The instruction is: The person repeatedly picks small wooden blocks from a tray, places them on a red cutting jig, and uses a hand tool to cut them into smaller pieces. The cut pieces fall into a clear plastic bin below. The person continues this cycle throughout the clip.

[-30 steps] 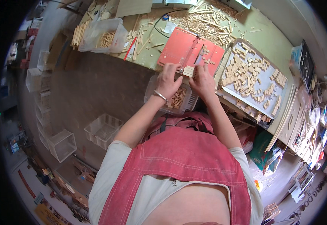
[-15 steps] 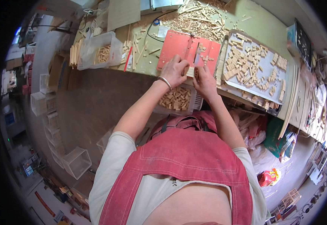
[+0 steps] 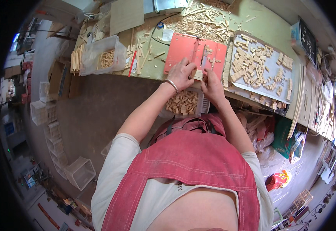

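Observation:
My left hand [image 3: 180,76] and my right hand [image 3: 213,85] are closed on either end of a short bundle of pale wooden sticks [image 3: 198,76] at the front edge of a red board [image 3: 178,49]. The board has a narrow slot with small wooden offcuts [image 3: 214,60] beside it. Under my hands, below the bench edge, a clear plastic bin [image 3: 181,101] holds several small wooden blocks.
The green bench [image 3: 276,34] bears a plastic box of sticks [image 3: 116,54] at left, scattered wood scraps [image 3: 202,19] behind the board, and a tray [image 3: 268,84] of blocks at right. Long strips [image 3: 297,111] lie farther right; stacked crates [image 3: 79,172] stand on the floor at left.
Since a second ago my left fingers have risen and closed over the sticks near the board, and the view has shifted slightly. The right hand stays at the sticks' right end.

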Tool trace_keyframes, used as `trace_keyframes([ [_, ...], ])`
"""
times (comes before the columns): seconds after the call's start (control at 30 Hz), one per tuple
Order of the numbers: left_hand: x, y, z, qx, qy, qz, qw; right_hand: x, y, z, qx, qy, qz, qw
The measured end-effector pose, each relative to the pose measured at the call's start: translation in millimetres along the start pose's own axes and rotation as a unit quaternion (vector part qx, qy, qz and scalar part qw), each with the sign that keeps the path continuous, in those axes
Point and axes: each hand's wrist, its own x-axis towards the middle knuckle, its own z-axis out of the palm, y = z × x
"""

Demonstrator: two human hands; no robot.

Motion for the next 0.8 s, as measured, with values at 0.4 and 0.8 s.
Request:
trace_keyframes([
  [0.4,0.4,-0.6,-1.6,0.023,0.020,0.021,0.999,6.8,4.0,-2.2,-0.018,-0.010,0.020,1.000],
  [0.8,27.5,7.1,-5.4,0.063,-0.011,-0.045,0.997,24.6,15.1,-6.9,0.012,-0.028,0.081,0.996],
])
